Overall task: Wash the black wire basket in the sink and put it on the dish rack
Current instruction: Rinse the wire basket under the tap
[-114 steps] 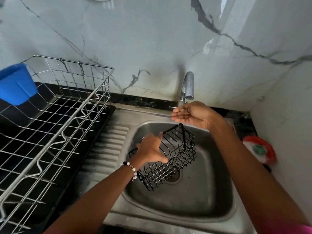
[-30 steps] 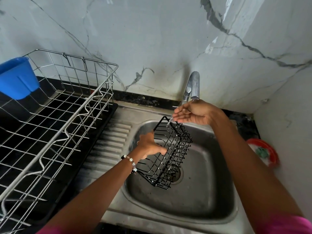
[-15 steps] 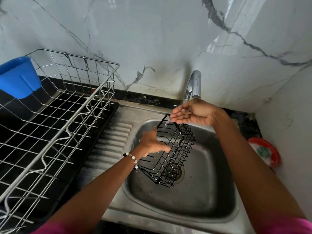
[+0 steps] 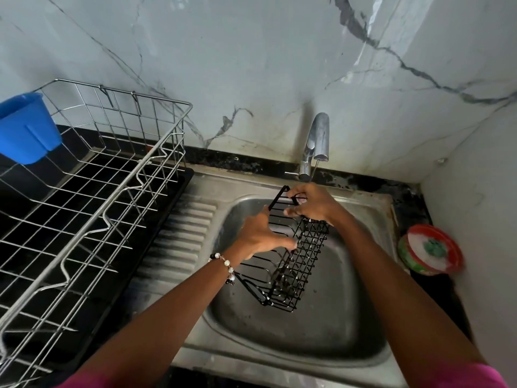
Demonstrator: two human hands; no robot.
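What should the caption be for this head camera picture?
Both hands, left and right, hold the black wire basket over the sink.

Soft, even daylight gleams on the marble wall (image 4: 251, 51) (edges bow from the wide lens), corners slightly blurred.

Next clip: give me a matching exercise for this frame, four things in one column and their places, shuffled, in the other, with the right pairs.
Things:
1. black wire basket
2. blue plastic cup
3. red-rimmed round container
4. faucet

Places:
A. hung on the far left edge of the dish rack
B. on the dark counter right of the sink
C. held in both hands, left hand and right hand, above the sink basin
D. at the back of the sink, by the marble wall

Pairs: 1-C, 2-A, 3-B, 4-D
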